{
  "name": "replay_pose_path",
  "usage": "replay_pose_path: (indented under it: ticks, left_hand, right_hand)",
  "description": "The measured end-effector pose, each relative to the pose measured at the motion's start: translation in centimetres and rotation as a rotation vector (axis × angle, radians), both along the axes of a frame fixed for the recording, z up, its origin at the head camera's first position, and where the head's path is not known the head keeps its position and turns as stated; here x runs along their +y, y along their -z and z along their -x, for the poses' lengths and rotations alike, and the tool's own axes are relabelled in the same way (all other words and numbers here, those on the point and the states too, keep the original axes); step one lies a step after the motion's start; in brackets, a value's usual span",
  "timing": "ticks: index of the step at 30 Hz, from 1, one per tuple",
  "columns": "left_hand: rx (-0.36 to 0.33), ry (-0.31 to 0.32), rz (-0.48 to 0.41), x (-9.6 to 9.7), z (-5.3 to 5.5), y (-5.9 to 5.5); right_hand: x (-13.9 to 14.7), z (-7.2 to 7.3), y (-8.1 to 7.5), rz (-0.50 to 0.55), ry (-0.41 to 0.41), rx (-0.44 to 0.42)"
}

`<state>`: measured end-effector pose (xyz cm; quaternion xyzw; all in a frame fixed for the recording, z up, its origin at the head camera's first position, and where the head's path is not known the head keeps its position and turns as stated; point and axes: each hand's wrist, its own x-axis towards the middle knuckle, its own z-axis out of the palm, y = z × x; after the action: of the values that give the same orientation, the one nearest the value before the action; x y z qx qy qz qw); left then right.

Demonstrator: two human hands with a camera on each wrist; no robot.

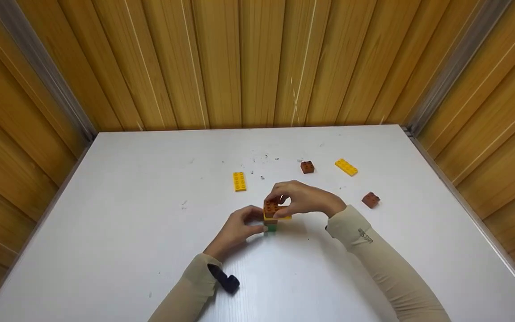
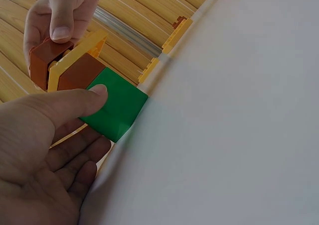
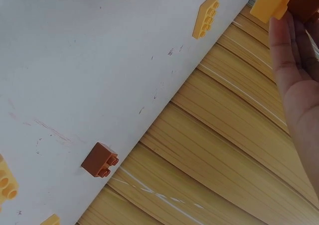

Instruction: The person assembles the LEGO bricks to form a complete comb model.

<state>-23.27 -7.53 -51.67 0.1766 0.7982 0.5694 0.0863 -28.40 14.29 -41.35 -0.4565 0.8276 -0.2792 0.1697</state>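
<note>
A small stack of toy building bricks stands between both hands in the head view. Its base is a green block (image 2: 119, 103), followed by a brown brick (image 2: 79, 74), a flat yellow plate (image 2: 82, 50) jutting out to the right, and a top brown brick (image 1: 271, 208). My left hand (image 1: 236, 230) grips the lower stack, thumb on the green block; its other fingers are partly hidden behind. My right hand (image 1: 306, 197) pinches the top brown brick. The left wrist view shows studs in a narrow gap between that brick and the plate.
On the white table (image 1: 128, 214) lie a yellow plate (image 1: 239, 182) beyond the stack, a brown brick (image 1: 307, 167), another yellow plate (image 1: 346, 167) and a second brown brick (image 1: 371, 200) to the right. Wood-patterned walls (image 1: 257, 62) rise at the back and sides.
</note>
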Motion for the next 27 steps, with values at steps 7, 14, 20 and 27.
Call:
replay_pose_path:
  ticks: [7,14,20,27]
  left_hand:
    - [0.007,-0.009,0.020,0.07,0.01,-0.10]
    - [0.003,-0.016,0.038,0.11,-0.02,-0.04]
    - [-0.002,-0.015,0.031,0.10,-0.10,-0.14]
    - [-0.003,-0.015,0.016,0.01,-0.18,-0.22]
  right_hand:
    - [-0.12,-0.20,-0.16,-0.021,0.016,0.004]
    - [-0.27,-0.29,-0.19,-0.035,0.015,0.015]
    - [-0.42,-0.53,-0.33,-0.066,0.037,0.019]
    - [-0.62,-0.83,-0.51,-0.074,0.058,0.007]
